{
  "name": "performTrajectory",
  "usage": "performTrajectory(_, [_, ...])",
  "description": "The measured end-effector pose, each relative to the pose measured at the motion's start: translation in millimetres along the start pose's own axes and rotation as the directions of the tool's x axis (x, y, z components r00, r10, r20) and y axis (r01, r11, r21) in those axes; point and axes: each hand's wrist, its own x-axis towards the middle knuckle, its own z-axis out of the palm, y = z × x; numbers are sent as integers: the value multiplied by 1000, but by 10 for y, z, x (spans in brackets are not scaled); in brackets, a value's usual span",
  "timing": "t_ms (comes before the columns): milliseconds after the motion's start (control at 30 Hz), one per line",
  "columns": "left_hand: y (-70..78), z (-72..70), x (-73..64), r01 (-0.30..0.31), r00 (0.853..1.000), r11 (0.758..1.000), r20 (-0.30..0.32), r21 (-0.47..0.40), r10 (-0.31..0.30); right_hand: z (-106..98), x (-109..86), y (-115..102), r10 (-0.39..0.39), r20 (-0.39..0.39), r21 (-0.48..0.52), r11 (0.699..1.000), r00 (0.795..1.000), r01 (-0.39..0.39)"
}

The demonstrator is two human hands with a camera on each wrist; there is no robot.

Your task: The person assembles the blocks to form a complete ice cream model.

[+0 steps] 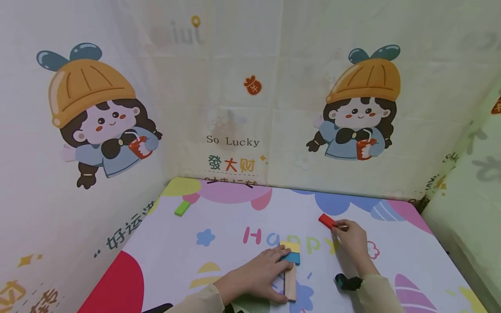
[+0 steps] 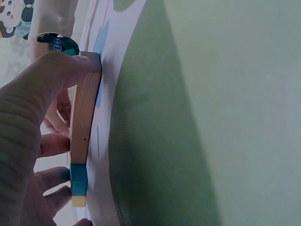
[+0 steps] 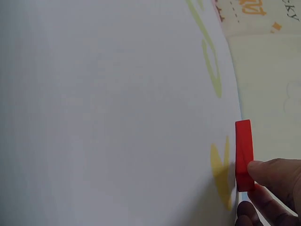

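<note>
- Right hand point(image 1: 349, 237): thumb and fingertips pinch one end of a red block point(image 1: 326, 221), above the printed word "Happy" on the counter point(image 1: 235, 215), to the right. Whether the block touches the surface, I cannot tell.
- Left hand point(image 1: 256, 275): fingers spread, resting on a short row; the thumb is at the near end of a plain wooden block point(image 1: 290, 284), fingertips at the blue block point(image 1: 294, 259) and yellow block point(image 1: 290, 246) beyond it.
- Handling well, in my judgement: keep the left touch light and level so the row stays straight, and keep the red block's far end free of fingers.
- A green block point(image 1: 182, 208) lies well apart, far left.
- Shapes and materials: oblong, flat-faced blocks with crisp edges; the bare one shows pale grain, the red one smooth, even colour. The counter's covering looks smooth, with pastel prints.
</note>
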Motion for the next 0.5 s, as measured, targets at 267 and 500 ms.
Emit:
performTrajectory(267, [11,-26,5,12,1000,1000,14,-14,-12,145,31,-146,-26,44,2,1000,999,26])
performTrajectory(500, [9,-28,7,18,1000,1000,22,-10,-18,255,26,-246,-19,69,3,1000,997,19])
